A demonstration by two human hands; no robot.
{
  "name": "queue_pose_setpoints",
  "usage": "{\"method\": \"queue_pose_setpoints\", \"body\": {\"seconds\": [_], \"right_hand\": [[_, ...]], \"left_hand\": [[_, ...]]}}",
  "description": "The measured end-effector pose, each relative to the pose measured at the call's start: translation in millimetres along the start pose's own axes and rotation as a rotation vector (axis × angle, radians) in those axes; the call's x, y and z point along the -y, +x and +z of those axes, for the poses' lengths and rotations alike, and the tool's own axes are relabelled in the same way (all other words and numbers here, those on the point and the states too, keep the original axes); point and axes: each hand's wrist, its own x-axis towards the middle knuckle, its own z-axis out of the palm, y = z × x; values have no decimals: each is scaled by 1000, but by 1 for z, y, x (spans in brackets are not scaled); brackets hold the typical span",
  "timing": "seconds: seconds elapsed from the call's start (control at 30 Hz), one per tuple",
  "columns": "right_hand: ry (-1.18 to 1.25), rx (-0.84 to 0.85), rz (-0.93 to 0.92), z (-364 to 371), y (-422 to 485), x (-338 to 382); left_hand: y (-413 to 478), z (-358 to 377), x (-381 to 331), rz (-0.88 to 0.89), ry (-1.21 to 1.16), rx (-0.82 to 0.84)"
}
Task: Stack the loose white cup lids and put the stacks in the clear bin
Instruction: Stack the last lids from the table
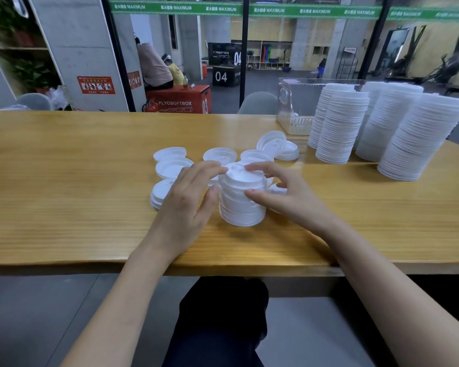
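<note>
Your left hand and right hand sit on either side of a short stack of white lids, which stands on the worktop directly between them. The fingers of your left hand are stretched out, tips at the stack's top rim, with the thumb against its side. Your right hand is curved round the other side, fingers over the top lid and thumb pressed to the wall of the stack, so it grips it. The fingertips of both hands are blurred, and exactly where each one touches is hard to make out.

The loose lids lie just beyond your hands and to the left of your left hand. That hand covers part of the nearest ones, so you cannot count them reliably. Another lid peeks out under your right palm, mostly hidden. Beyond your right fingertips, one lid leans tilted on another.

Well beyond your right hand and off to its right stand the tall stacks, close together. The rear ones are partly hidden by those in front, so their number is uncertain. The clear bin stands behind them. Only its left end shows, the rest is hidden by the stacks, and what it holds cannot be told through the glare.
</note>
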Motion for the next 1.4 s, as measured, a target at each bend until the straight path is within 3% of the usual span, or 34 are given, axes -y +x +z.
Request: {"method": "queue_pose_setpoints", "body": {"seconds": [0.7,0.8,0.9,1.13,1.27,1.4], "right_hand": [[10,0,7,0,-9,-9],[-6,-63,1,-12,-13,-10],[-146,-114,29,-30,-18,-20],[-428,44,197,-38,-27,-48],[-338,-47,190,-39,-27,-48],[-21,-217,168,-39,-22,-32]], "left_hand": [[1,1,-2,27,-28,15],[0,1,-2,28,-37,11],[0,1,-1,27,-42,14],[0,2,-1,35,-40,16],[1,2,-1,40,-34,8],[1,2,-1,31,-43,11]]}}
